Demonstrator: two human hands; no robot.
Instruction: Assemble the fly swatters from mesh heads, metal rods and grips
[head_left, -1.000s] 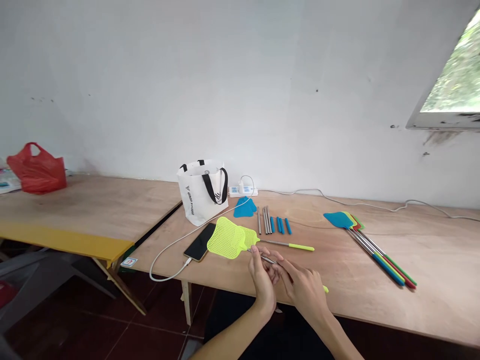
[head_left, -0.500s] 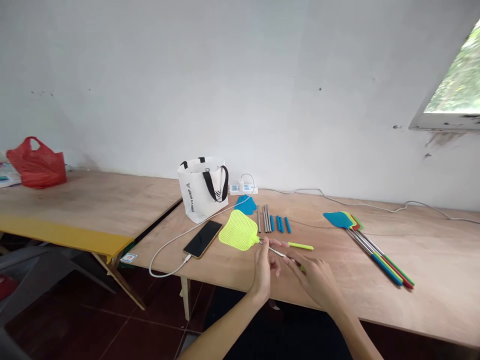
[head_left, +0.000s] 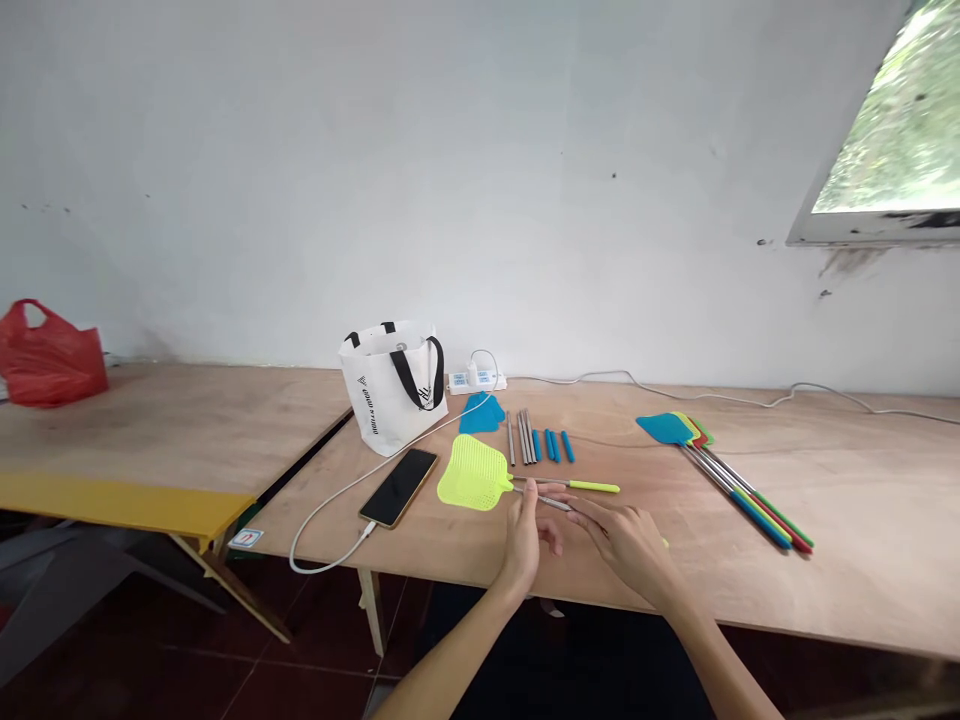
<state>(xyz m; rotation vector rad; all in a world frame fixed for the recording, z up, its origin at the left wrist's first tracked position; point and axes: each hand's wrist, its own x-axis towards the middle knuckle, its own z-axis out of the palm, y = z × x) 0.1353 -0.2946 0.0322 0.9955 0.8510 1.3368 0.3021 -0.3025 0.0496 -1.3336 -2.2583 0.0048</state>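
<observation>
Both my hands hold the thin metal rod (head_left: 553, 502) of a yellow-green fly swatter just above the near table edge. My left hand (head_left: 527, 532) pinches the rod close to the mesh head (head_left: 472, 474). My right hand (head_left: 628, 543) closes its fingers round the rod further right, and the swatter's yellow grip end (head_left: 664, 543) peeks out behind it. A second yellow-green swatter's rod and grip (head_left: 596, 487) lie on the table just beyond my fingers. Whether one or two mesh heads lie there I cannot tell.
On the plywood table (head_left: 862, 560) lie a blue swatter head (head_left: 478, 414), bare metal rods (head_left: 521, 439), blue grips (head_left: 553, 445), several finished swatters (head_left: 724, 468), a phone (head_left: 399, 487) on a white cable, a white tote bag (head_left: 391, 388) and a power strip (head_left: 476, 380). A red bag (head_left: 49, 355) sits on the left table.
The yellow-green mesh head slid right, off the phone. My hands moved a little further over the table with the rod, and the view shifted slightly.
</observation>
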